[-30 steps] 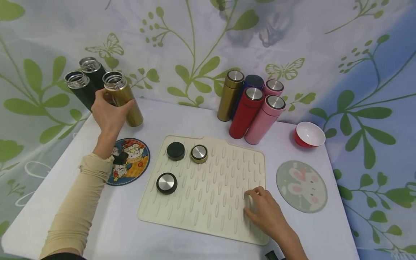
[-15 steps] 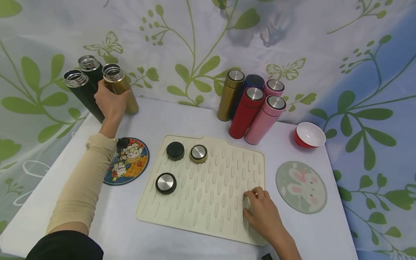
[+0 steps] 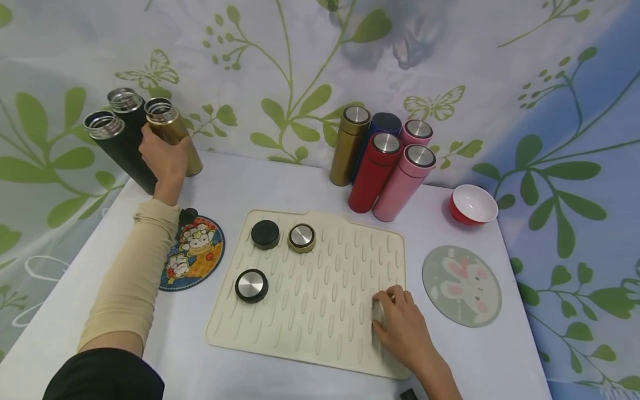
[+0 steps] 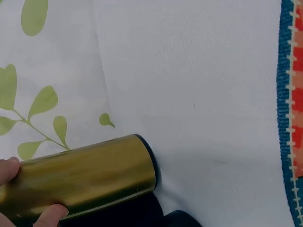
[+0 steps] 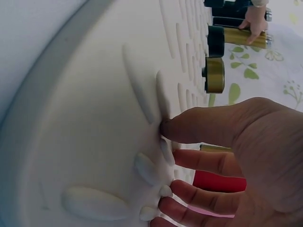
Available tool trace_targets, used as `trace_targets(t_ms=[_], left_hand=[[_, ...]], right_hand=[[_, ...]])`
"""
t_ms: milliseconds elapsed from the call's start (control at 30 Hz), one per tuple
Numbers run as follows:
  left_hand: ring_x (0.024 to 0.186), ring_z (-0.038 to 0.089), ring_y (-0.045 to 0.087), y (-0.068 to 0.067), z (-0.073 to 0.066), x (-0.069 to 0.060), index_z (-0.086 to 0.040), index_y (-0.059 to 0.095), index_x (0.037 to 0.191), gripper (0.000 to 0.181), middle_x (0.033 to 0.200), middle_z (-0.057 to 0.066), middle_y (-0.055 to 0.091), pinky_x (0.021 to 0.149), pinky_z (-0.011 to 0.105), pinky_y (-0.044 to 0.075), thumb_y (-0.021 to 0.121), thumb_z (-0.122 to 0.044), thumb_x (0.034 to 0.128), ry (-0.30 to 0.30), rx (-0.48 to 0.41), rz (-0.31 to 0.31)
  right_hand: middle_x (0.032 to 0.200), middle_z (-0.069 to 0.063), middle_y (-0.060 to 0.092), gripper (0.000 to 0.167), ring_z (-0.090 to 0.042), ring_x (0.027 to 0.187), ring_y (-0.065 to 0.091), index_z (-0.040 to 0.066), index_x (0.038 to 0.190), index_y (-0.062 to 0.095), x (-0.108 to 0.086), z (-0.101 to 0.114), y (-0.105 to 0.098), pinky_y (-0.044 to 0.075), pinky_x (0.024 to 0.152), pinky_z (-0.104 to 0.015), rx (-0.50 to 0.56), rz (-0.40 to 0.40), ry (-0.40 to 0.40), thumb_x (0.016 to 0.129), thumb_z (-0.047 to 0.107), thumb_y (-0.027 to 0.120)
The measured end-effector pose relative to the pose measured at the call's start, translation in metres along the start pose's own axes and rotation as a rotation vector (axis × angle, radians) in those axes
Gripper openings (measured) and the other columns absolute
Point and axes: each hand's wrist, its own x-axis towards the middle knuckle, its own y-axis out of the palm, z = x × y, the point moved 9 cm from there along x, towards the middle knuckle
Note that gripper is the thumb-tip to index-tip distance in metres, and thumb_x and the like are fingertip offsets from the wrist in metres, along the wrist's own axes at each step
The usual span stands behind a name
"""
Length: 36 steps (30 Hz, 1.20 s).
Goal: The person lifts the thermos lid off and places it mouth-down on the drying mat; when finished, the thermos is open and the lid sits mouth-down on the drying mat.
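My left hand (image 3: 166,157) grips a lidless gold thermos bottle (image 3: 172,129), which stands at the back left beside two lidless black thermos bottles (image 3: 125,147). In the left wrist view, fingers and thumb lie round the gold body, and its base is near the table. My right hand (image 3: 402,325) rests with its fingertips on the right part of a cream ribbed drying mat (image 3: 320,311); the right wrist view shows nothing between its loosely bent fingers. On the mat's left part lie a black lid (image 3: 265,234), a gold-rimmed lid (image 3: 302,238) and a black lid with a silver top (image 3: 251,285).
Several capped bottles stand at the back: gold (image 3: 345,150), blue (image 3: 384,122), red (image 3: 372,178) and pink (image 3: 402,186). A red bowl (image 3: 473,205) and a rabbit coaster (image 3: 462,286) are at the right. A cartoon coaster (image 3: 197,255) lies partly under my left forearm.
My left hand has moved the gold bottle back and left, close against the black bottles. The right hand has stayed on the mat. The head view has shifted slightly.
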Motion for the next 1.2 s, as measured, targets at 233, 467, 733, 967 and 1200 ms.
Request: trace_targets(t_ms=[233,467,733,967,1200], left_hand=[[0.134,0.015,0.046,-0.003,0.001,0.005,-0.02,0.037,0.152,0.073,0.148,0.003,0.049,0.11,0.025,0.032,0.071,-0.033,0.088,-0.031,-0.011,-0.005],[0.135,0.015,0.045,-0.002,0.002,0.005,-0.02,0.032,0.153,0.075,0.15,0.003,0.045,0.111,0.025,0.031,0.068,-0.036,0.0898,-0.01,-0.023,-0.013],[0.135,0.017,0.044,0.004,0.003,0.003,-0.018,0.03,0.153,0.075,0.149,0.006,0.046,0.112,0.026,0.03,0.067,-0.036,0.0912,-0.017,-0.023,-0.033],[0.133,0.022,0.048,0.007,0.005,-0.004,-0.015,0.028,0.153,0.075,0.146,0.011,0.049,0.111,0.031,0.034,0.065,-0.038,0.0917,-0.013,-0.019,-0.02],[0.133,0.037,0.046,0.012,0.011,-0.033,-0.004,0.018,0.155,0.085,0.147,0.023,0.042,0.111,0.045,0.035,0.063,-0.036,0.0905,-0.057,0.04,0.176]], right_hand=[[0.104,-0.007,0.053,0.043,-0.027,0.089,0.053,0.01,0.107,0.068,0.003,-0.003,-0.003,0.047,0.064,-0.039,0.023,-0.014,0.023,0.069,0.011,0.087],[0.104,-0.007,0.053,0.042,-0.027,0.088,0.053,0.01,0.107,0.068,0.004,-0.004,-0.005,0.046,0.065,-0.04,0.025,-0.03,0.023,0.069,0.01,0.087],[0.103,-0.006,0.053,0.042,-0.025,0.088,0.052,0.01,0.106,0.069,0.001,-0.006,-0.001,0.046,0.065,-0.038,0.037,-0.03,0.039,0.069,0.01,0.087],[0.103,-0.005,0.052,0.042,-0.024,0.087,0.051,0.01,0.106,0.068,-0.003,-0.006,0.0,0.045,0.066,-0.038,0.041,-0.034,0.051,0.068,0.01,0.087],[0.103,-0.005,0.053,0.041,-0.025,0.088,0.05,0.01,0.105,0.069,-0.002,-0.005,0.0,0.046,0.068,-0.039,0.035,-0.039,0.056,0.069,0.011,0.087]])
